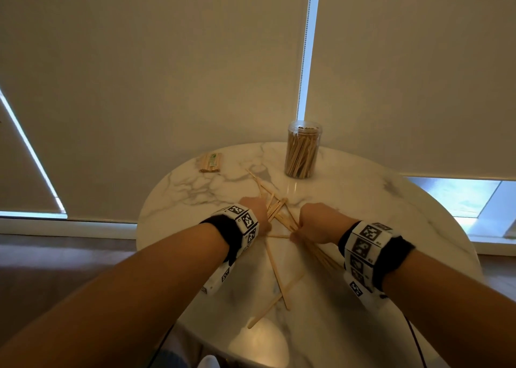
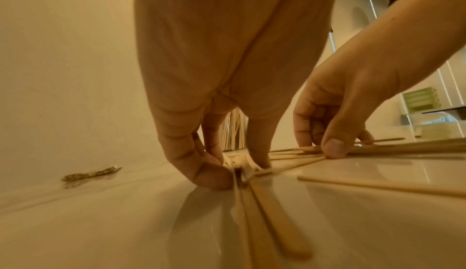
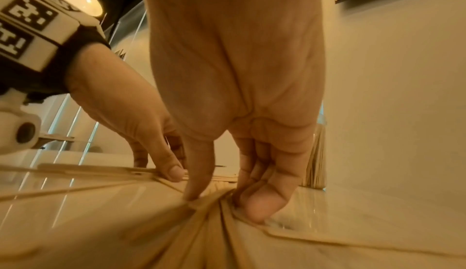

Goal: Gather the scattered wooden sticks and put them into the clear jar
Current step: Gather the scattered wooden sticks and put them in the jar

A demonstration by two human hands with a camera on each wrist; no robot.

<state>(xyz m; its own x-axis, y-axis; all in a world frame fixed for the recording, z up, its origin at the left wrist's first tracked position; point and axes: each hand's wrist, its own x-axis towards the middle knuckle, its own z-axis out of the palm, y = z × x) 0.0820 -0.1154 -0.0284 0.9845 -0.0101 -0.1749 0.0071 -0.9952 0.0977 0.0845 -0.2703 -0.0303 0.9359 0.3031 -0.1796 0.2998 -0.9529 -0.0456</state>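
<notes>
Marble table [image 1: 363,200]; wrapped bundle [image 1: 210,162] far-left; blinds [image 1: 167,74].

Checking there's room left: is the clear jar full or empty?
Partly full: the clear jar stands upright, lidless, packed with wooden sticks nearly to its rim.

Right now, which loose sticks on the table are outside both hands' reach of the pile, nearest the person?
The crossed sticks at the table's near edge, behind both wrists. The left hand and right hand pinch sticks farther up, toward the jar.

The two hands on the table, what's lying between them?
Loose wooden sticks lie crisscrossed on the marble table between the left hand and right hand; the head view shows it best.
</notes>
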